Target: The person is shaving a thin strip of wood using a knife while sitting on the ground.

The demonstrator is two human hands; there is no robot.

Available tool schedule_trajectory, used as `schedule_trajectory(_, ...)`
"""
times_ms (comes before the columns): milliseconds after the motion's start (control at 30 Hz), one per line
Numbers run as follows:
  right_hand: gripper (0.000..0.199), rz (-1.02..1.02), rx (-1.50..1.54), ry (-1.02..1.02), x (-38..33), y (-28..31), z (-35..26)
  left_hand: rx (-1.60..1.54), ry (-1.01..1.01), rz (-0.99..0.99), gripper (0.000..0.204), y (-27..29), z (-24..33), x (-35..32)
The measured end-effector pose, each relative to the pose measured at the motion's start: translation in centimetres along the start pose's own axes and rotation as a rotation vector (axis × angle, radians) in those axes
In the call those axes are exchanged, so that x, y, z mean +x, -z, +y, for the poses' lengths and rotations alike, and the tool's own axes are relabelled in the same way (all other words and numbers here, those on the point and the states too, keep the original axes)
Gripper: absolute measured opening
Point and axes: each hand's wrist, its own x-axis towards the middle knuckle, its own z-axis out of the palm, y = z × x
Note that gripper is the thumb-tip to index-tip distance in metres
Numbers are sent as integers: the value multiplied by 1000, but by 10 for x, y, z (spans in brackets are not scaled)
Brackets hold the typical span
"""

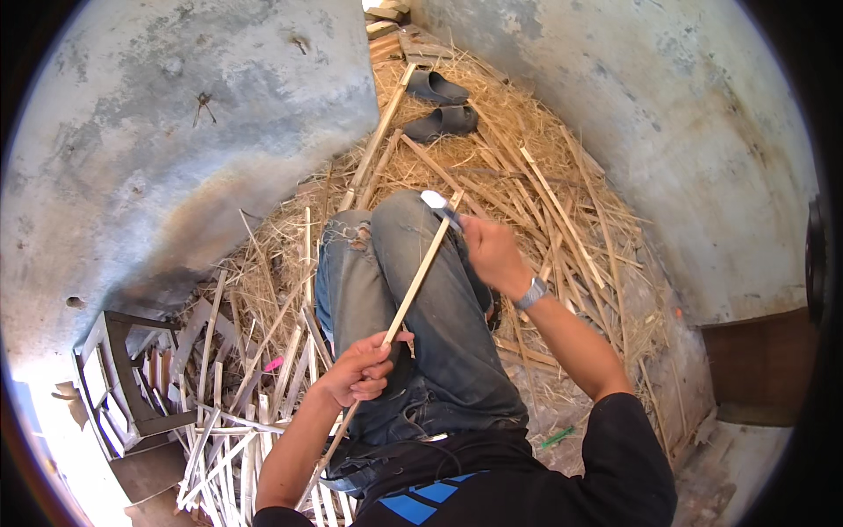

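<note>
Nearest: the left hand (358, 373), low over the person's lap, fingers curled around a long pale strip (417, 285). Thumb side toward the right; forearm rising from the lower left. A tail of the strip runs on below this hand, down and left beside the forearm.

Long axis of the strip: a slant from lower left to upper right, over the jeans (461, 329), far end just past the knee. That end lies up and right of the left hand, well apart from it, and just beside the right hand (492, 255).

Key relation: the far end and the bladed tool (433, 199) cross there. Right hand closed on the tool's dark handle, bright head pointing up and left, across the strip's axis. Whether edge and strip touch: cannot tell, glare on the head.

Right arm pose: elbow bent out to the right, forearm angled up and inward, watch (531, 294) at the wrist.

Beyond: loose strips (562, 215) over straw on the floor, then dark sandals (443, 121). Weathered wall (615, 88) at the far right.
</note>
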Motion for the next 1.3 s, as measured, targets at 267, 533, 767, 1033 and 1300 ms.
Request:
schedule_trajectory(267,42,7,-79,-28,15,10,4,11,1,16,48,-5,1,5)
schedule_trajectory(533,37,-17,-47,-5,6,5,-2,-17,-11,-15,48,-5,2,14)
schedule_trajectory(767,32,-154,-14,100,-31,-10,-14,5,-13,-7,46,-2,16,29)
schedule_trajectory(1033,35,-284,-95,101,-46,-9,-28,-48,0,-23,44,-1,18,27)
schedule_trajectory(1300,40,-265,-173,198,-49,-7,-35,-64,-24,-73,45,-1,18,34)
